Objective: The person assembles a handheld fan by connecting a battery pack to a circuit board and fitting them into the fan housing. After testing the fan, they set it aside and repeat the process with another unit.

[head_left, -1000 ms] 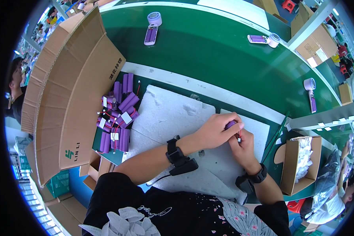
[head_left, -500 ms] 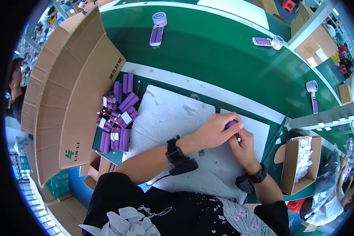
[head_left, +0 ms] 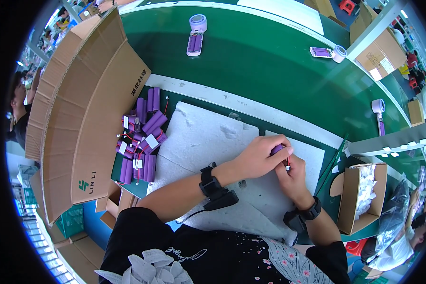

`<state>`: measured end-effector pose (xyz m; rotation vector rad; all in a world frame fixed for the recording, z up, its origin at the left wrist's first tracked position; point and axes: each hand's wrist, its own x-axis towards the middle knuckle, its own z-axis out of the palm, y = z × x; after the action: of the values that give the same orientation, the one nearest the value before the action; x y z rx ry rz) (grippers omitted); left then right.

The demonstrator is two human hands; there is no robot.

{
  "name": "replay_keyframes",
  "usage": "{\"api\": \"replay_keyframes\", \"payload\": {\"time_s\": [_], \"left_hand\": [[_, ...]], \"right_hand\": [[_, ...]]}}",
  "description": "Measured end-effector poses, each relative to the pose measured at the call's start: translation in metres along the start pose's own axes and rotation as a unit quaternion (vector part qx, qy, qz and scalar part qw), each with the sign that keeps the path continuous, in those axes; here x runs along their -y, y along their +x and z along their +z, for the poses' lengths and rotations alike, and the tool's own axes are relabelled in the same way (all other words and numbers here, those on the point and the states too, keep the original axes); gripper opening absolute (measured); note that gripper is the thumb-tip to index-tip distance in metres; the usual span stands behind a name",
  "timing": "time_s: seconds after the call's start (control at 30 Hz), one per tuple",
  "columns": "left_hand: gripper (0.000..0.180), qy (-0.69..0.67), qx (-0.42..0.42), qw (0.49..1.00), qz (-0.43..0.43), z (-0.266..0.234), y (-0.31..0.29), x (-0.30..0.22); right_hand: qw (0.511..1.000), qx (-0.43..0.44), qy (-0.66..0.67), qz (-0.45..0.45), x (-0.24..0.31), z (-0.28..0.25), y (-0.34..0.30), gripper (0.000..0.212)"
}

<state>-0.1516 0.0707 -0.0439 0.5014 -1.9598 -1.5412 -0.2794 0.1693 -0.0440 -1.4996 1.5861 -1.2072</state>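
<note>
Above the white foam sheet (head_left: 199, 137), a purple battery pack (head_left: 277, 149) is held between my two hands. My left hand (head_left: 260, 156) is closed round it from the left and covers much of it. From the right, my right hand (head_left: 293, 176) has its fingers closed on the pack's lower end, where a red wire with a small white connector (head_left: 288, 167) hangs out. To the left of the foam lies a heap of purple battery packs (head_left: 150, 142), several with white labels and red and black wires.
A large cardboard box (head_left: 99, 118) stands at the left. Beyond a white rail (head_left: 232, 98), handheld fans (head_left: 194, 42) with purple batteries in their handles lie on the green belt (head_left: 270, 61). At right is a small carton (head_left: 348, 201) of white pieces. People sit at both sides.
The handheld fans on the green belt have shifted slightly to the right. At the far left, another person's arm has come up. My hands and the battery pack have stayed in place.
</note>
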Motion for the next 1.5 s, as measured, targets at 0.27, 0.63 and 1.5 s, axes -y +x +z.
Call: {"api": "replay_keyframes", "payload": {"time_s": [0.27,0.63,1.5], "left_hand": [[0.025,-0.007,0.019,1.0,-0.018,-0.003,0.0,-0.006],[0.038,-0.132,-0.051,0.99,-0.022,-0.004,-0.003,0.008],[0.041,-0.304,-0.151,0.93,-0.14,-0.004,0.011,0.017]], "right_hand": [[1.0,-0.005,-0.002,0.005,0.0,0.002,-0.001,0.011],[0.999,-0.012,0.049,-0.015,-0.004,0.013,0.004,0.008],[0.813,0.365,-0.133,-0.434,0.258,-0.066,0.003,0.033]]}}
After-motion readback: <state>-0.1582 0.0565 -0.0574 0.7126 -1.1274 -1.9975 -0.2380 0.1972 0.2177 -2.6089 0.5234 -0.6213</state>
